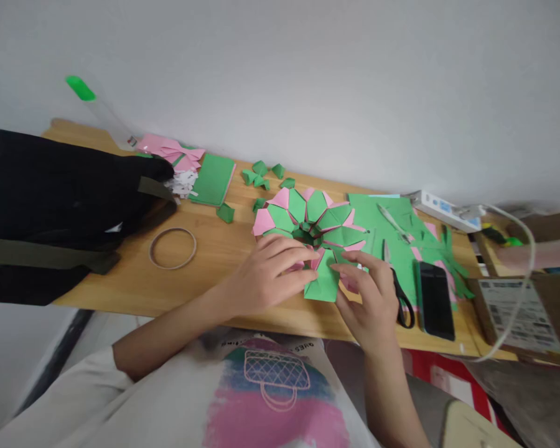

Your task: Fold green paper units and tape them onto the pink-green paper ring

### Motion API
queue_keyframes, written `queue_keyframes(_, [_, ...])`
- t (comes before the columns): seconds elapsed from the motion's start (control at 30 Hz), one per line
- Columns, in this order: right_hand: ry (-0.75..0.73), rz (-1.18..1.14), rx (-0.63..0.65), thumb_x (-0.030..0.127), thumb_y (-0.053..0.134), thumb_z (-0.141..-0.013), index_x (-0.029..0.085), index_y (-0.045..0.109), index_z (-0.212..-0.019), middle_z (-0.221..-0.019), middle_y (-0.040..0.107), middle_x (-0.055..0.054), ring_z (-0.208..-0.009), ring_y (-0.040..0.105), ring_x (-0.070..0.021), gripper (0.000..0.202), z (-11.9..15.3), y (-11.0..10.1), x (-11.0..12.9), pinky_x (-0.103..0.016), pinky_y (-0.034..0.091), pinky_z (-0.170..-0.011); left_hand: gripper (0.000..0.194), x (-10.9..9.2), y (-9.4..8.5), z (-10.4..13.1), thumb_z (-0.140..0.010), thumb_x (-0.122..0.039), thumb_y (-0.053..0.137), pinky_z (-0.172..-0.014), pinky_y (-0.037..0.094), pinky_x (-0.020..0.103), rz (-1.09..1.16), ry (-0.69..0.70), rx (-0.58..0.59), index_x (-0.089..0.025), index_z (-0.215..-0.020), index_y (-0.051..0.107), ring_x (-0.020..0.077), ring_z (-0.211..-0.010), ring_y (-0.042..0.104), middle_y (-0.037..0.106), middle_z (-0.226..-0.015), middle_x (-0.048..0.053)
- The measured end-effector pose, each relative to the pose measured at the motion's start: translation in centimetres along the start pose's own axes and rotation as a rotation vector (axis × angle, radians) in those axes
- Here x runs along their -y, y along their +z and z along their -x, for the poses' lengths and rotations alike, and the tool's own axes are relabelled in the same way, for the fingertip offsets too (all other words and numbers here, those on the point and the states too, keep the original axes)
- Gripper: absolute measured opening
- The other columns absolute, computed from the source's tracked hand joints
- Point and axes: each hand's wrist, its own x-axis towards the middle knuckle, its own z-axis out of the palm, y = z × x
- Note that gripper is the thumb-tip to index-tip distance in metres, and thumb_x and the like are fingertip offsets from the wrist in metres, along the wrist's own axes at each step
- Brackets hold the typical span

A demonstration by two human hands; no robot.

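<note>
A ring-shaped paper flower (316, 210) in pink and green lies on the wooden table in front of me. At its near edge is a green folded paper piece (324, 283) with a flat square face. My left hand (273, 274) pinches the left side of this piece with thumb and fingers, beside some pink paper. On the right side, my right hand (366, 289) has its fingertips closed on the same piece. The near part of the flower is partly hidden by both hands.
Small green folded pieces (260, 168) lie behind the flower. A green paper stack (214, 179), tape roll (172, 249) and black bag (65, 211) are left. Rightward are a green mat (378, 267), scissors (404, 298), a phone (435, 300), a power strip (445, 210) and a cardboard box (525, 314).
</note>
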Motion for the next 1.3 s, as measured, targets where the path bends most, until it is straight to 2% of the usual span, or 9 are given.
queue_keyframes(0.17, [-0.048,-0.010,-0.027,0.007,0.062,-0.083,0.023,0.061,-0.102,-0.106,0.063,-0.009,-0.094,0.061,-0.0228,0.025,0.1,-0.6,0.1,-0.038,0.048,-0.076,0.009,0.0,0.3,0.0,-0.089,-0.013,0.062,-0.084,0.048,0.036,-0.027,0.010,-0.025,-0.018,-0.095,0.067,0.0189,-0.095,0.064,0.075,-0.102,0.005])
queue_keyframes(0.33, [-0.078,-0.016,-0.041,0.003,0.063,-0.083,0.023,0.062,-0.101,-0.099,0.065,-0.007,-0.090,0.063,-0.0211,0.026,-0.2,-0.8,0.1,-0.036,0.049,-0.076,0.008,0.0,0.4,-0.2,-0.088,-0.012,0.062,-0.083,0.049,0.037,-0.036,0.013,-0.027,-0.018,-0.093,0.066,0.0193,-0.094,0.064,0.075,-0.101,0.006])
queue_keyframes(0.53, [-0.048,-0.065,-0.023,0.006,0.061,-0.085,0.024,0.061,-0.100,-0.100,0.066,-0.007,-0.092,0.063,-0.0212,0.023,-0.2,-0.7,0.0,-0.037,0.049,-0.077,0.009,-0.3,0.6,-0.2,-0.088,-0.011,0.060,-0.084,0.049,0.038,-0.003,-0.022,-0.027,-0.019,-0.092,0.064,0.0197,-0.093,0.064,0.075,-0.101,0.005])
queue_keyframes(0.77, [0.035,-0.228,0.151,0.017,0.059,-0.091,0.021,0.060,-0.096,-0.116,0.060,-0.011,-0.110,0.058,-0.0232,0.007,-1.2,-1.1,-1.0,-0.040,0.047,-0.091,0.003,-1.2,0.6,-1.2,-0.088,-0.018,0.063,-0.089,0.049,0.040,0.121,-0.266,-0.001,-0.017,-0.086,0.065,0.0221,-0.099,0.060,0.072,-0.104,0.009])
queue_keyframes(0.93, [0.084,-0.344,0.234,0.020,0.059,-0.093,0.020,0.061,-0.091,-0.122,0.057,-0.011,-0.119,0.053,-0.0219,0.003,-2.5,-1.4,-1.9,-0.039,0.044,-0.100,0.014,-1.3,0.6,-2.0,-0.086,-0.017,0.065,-0.090,0.048,0.041,0.120,-0.384,0.009,-0.016,-0.073,0.060,0.0233,-0.101,0.058,0.071,-0.107,0.010])
queue_keyframes(1.03, [0.098,-0.370,0.261,0.020,0.058,-0.093,0.021,0.060,-0.091,-0.122,0.056,-0.011,-0.120,0.053,-0.0218,0.002,-2.9,-1.5,-2.2,-0.039,0.044,-0.099,0.017,-1.2,0.8,-2.2,-0.087,-0.017,0.064,-0.091,0.047,0.042,0.101,-0.391,0.003,-0.016,-0.071,0.059,0.0236,-0.102,0.057,0.071,-0.108,0.009])
queue_keyframes(1.13, [0.080,-0.337,0.253,0.016,0.059,-0.091,0.022,0.058,-0.094,-0.123,0.055,-0.010,-0.120,0.053,-0.0220,0.007,-2.6,-1.9,-2.3,-0.039,0.045,-0.098,0.011,-1.3,0.8,-2.2,-0.087,-0.018,0.064,-0.091,0.047,0.042,0.095,-0.366,0.025,-0.016,-0.076,0.062,0.0238,-0.102,0.058,0.070,-0.108,0.009])
queue_keyframes(1.23, [0.028,-0.256,0.277,0.008,0.052,-0.088,0.024,0.057,-0.096,-0.127,0.052,-0.009,-0.121,0.051,-0.0223,0.019,-1.7,-2.5,-2.1,-0.038,0.046,-0.095,0.001,-1.8,0.0,-1.9,-0.086,-0.017,0.065,-0.094,0.045,0.043,0.086,-0.289,0.127,-0.017,-0.085,0.065,0.0249,-0.108,0.056,0.068,-0.113,0.008])
queue_keyframes(1.3, [0.006,-0.205,0.318,0.009,0.050,-0.089,0.025,0.056,-0.101,-0.128,0.051,-0.010,-0.122,0.050,-0.0232,0.022,-0.8,-2.8,-1.9,-0.039,0.047,-0.094,0.005,-2.1,-1.0,-1.3,-0.087,-0.019,0.065,-0.098,0.044,0.042,0.074,-0.258,0.193,-0.018,-0.092,0.065,0.0249,-0.113,0.054,0.066,-0.118,0.008])
